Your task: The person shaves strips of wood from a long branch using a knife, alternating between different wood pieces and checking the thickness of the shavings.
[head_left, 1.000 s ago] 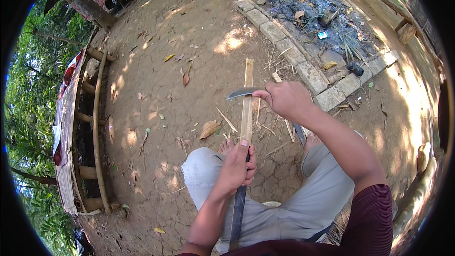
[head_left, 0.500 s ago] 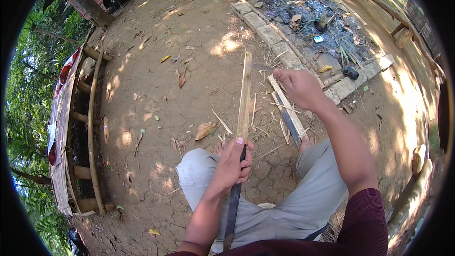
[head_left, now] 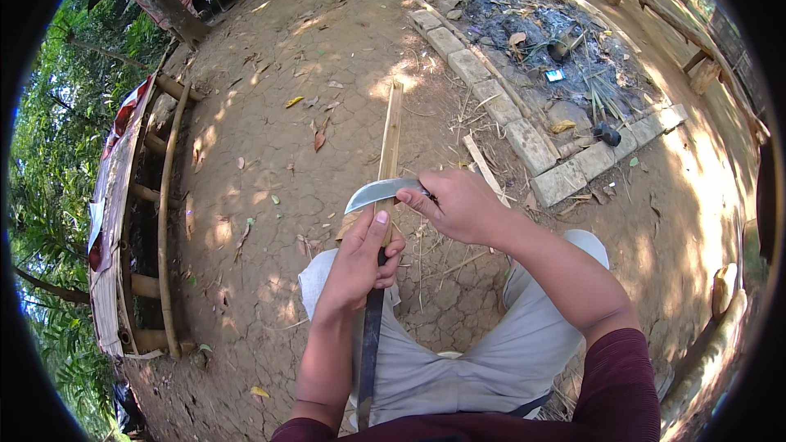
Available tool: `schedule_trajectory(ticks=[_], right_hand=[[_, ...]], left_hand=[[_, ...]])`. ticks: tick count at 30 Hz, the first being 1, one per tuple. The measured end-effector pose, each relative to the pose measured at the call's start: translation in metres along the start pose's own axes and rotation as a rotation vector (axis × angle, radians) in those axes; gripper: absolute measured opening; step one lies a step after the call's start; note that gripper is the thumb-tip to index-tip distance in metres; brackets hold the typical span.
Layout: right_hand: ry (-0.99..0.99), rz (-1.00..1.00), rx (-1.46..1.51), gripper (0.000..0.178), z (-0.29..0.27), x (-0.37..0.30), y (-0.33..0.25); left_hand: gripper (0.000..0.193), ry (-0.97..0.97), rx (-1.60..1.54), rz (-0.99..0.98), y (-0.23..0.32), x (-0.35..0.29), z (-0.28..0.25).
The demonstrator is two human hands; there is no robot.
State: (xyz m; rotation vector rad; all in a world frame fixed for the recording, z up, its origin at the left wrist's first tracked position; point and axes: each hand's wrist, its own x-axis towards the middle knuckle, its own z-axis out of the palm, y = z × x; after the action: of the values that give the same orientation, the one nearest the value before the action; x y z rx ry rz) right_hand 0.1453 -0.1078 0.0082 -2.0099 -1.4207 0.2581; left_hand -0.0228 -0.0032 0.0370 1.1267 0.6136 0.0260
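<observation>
My left hand (head_left: pixel 354 262) is closed round the middle of a long, narrow wooden slat (head_left: pixel 391 133). Its far part is pale and bare; the near part is dark and runs down over my left thigh. In my right hand (head_left: pixel 460 203) is a knife (head_left: pixel 378 193) with a curved metal blade, its handle mostly hidden by the fingers. The blade lies crosswise over the slat just beyond my left thumb, its tip pointing left. My right thumb rests along the blade near the handle.
Another pale wooden slat (head_left: pixel 485 165) lies on the cracked earth beyond my right hand, among thin shavings. A block-edged fire pit (head_left: pixel 524 146) with ash, a dark can and a black pot is at the far right. A bamboo bench (head_left: pixel 169 221) stands at left.
The knife has come back toward me along the slat, from near its far end to just beyond my left hand. The slat and my left hand have shifted left.
</observation>
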Motion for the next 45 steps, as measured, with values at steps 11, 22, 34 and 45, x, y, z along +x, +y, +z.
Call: schedule_trajectory(ticks=[11, 22, 34, 45], right_hand=[[0.064, 0.036, -0.021, 0.057, -0.002, -0.02, -0.035], [0.102, -0.11, -0.083, 0.06, 0.009, -0.067, -0.042], [0.321, 0.024, -0.304, 0.059, -0.013, -0.056, -0.001], [0.351, 0.416, -0.026, 0.078, -0.073, -0.04, 0.018]], left_hand=[[0.031, 0.334, 0.61, 0.295, -0.029, -0.022, 0.02], [0.03, 0.414, 0.695, 0.336, -0.058, -0.075, 0.05], [0.028, 0.34, 0.62, 0.289, -0.06, -0.07, 0.061], [0.027, 0.153, 0.233, -0.013, -0.076, -0.096, 0.052]])
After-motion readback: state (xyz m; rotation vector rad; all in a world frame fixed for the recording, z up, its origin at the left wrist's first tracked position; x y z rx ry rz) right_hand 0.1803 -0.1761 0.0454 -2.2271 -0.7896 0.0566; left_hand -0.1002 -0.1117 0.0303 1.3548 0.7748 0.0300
